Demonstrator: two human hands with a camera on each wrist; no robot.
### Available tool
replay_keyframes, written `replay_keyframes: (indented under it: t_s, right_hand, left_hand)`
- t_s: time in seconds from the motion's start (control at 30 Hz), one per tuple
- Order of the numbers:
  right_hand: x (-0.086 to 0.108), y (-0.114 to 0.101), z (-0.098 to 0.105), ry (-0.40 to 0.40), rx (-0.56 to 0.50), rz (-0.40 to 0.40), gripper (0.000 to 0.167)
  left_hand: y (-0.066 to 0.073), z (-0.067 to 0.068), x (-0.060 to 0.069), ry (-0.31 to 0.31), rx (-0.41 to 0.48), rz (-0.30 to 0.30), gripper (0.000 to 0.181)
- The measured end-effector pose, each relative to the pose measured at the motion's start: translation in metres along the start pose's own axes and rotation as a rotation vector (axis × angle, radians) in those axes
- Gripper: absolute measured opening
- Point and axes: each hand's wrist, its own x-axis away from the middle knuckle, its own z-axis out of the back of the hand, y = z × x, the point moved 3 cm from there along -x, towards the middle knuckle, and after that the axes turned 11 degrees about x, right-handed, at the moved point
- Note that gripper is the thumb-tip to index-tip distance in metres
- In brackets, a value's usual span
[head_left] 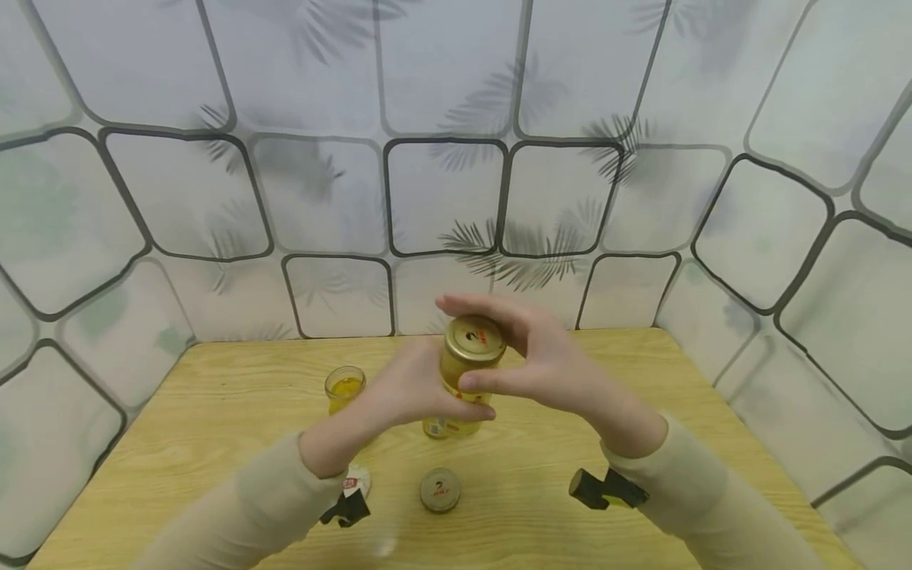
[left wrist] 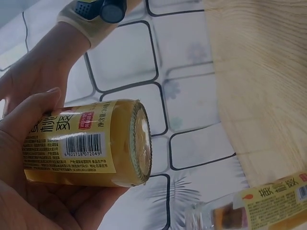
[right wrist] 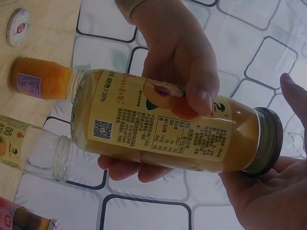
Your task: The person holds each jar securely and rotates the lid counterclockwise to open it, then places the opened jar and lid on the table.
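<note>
My left hand (head_left: 409,384) grips the body of a glass jar (right wrist: 158,122) of yellow drink with a peach label and a gold lid (head_left: 475,339). Its thumb lies across the label in the right wrist view. Around the top of this jar, my right hand (head_left: 545,356) is held in a spread arc, thumb in front and fingers behind. A gap shows between a right fingertip and the lid in the right wrist view; whether the palm touches the lid I cannot tell. The jar's base (left wrist: 141,143) shows in the left wrist view.
An open jar (head_left: 345,388) stands left on the wooden table (head_left: 570,507). A loose gold lid (head_left: 440,491) and a white lid (head_left: 358,480) lie nearer. An orange jar (right wrist: 41,79) and a pink-labelled jar (right wrist: 21,215) also show. Patterned wall covering (head_left: 442,198) surrounds the table.
</note>
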Motion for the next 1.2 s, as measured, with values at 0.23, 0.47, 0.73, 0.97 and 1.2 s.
replay_keyframes:
  t_s: [0.23, 0.47, 0.73, 0.97, 1.2]
  right_hand:
    - [0.008, 0.006, -0.002, 0.004, 0.044, -0.104, 0.063]
    - [0.011, 0.012, -0.003, 0.027, 0.019, -0.155, 0.061]
    - [0.010, 0.019, -0.006, 0.013, -0.026, -0.137, 0.051]
    - [0.010, 0.030, -0.007, -0.024, -0.072, -0.155, 0.052]
    - [0.012, 0.038, -0.006, -0.054, -0.059, -0.172, 0.049]
  left_hand:
    - [-0.003, -0.009, -0.002, -0.012, -0.035, -0.022, 0.043]
    - [-0.003, -0.011, 0.000, 0.000, -0.044, -0.030, 0.041]
    - [-0.009, -0.013, 0.001, -0.028, -0.018, -0.032, 0.045]
    - [-0.018, -0.017, -0.001, -0.056, -0.025, -0.037, 0.053]
    - [-0.023, -0.023, -0.005, -0.073, -0.011, -0.035, 0.060]
